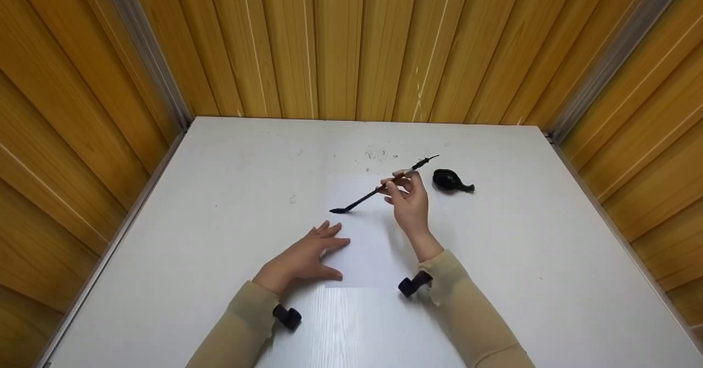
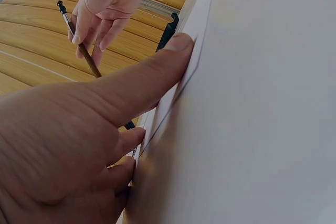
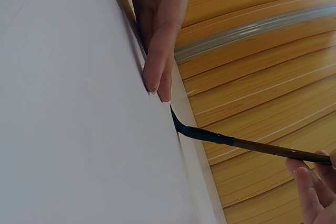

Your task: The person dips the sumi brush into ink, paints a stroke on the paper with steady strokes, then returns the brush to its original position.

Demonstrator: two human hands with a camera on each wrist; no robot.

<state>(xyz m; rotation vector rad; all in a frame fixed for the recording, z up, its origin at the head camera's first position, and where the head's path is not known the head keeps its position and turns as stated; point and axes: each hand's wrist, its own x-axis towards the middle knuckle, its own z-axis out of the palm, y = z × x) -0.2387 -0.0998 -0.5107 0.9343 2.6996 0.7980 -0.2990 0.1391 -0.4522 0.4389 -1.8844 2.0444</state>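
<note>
A writing brush (image 1: 362, 198) with a brown handle, dark bristles and a small loop at its end slants over a white sheet of paper (image 1: 362, 263). My right hand (image 1: 411, 208) pinches its handle between thumb and fingers. In the right wrist view the dark bristles (image 3: 181, 128) bend sideways against the paper, close to the left hand's fingertips. My left hand (image 1: 305, 255) rests spread over the sheet's left edge, thumb (image 2: 147, 80) apart from the fingers. No mark from the bristles can be made out on the paper.
A black bulb-shaped thing with a narrow neck (image 1: 447, 180) lies right of the brush. Dark specks (image 1: 376, 154) dot the white table (image 1: 165, 247) beyond the paper. Wood-patterned walls (image 1: 340, 44) enclose the back and sides.
</note>
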